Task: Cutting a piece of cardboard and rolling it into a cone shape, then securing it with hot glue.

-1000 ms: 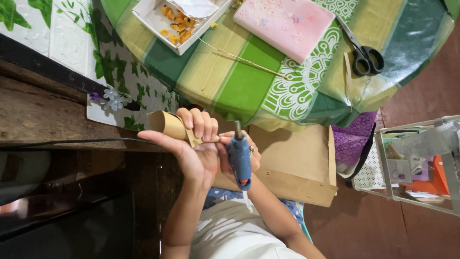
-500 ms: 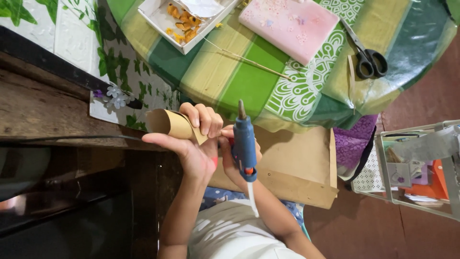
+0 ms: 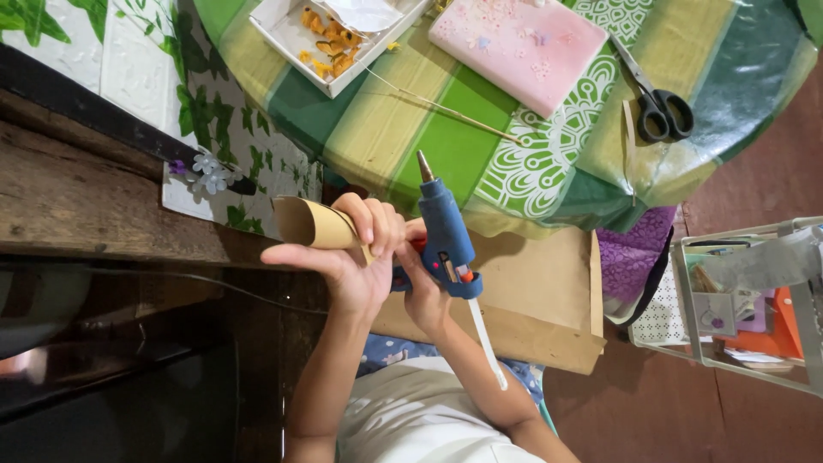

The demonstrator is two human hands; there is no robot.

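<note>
My left hand (image 3: 351,270) holds a rolled brown paper cone (image 3: 307,223), its wide mouth pointing left. Right beside it, my right hand (image 3: 426,296) grips a blue hot glue gun (image 3: 446,238) by the handle. The gun's metal nozzle points up toward the table edge, away from the cone, and a white glue stick (image 3: 487,343) juts out of its back. The two hands touch each other in front of my white shirt.
A round table with a green striped cloth (image 3: 429,141) carries a pink board (image 3: 519,47), black scissors (image 3: 658,110), a thin stick (image 3: 446,109) and a white box of orange pieces (image 3: 330,43). Brown cardboard (image 3: 544,300) lies under my hands. A wire rack (image 3: 746,300) stands right, a wooden bench (image 3: 86,201) left.
The glue gun has risen and tilted, so its nozzle now sticks up higher toward the table edge. My left hand keeps the cone in about the same place.
</note>
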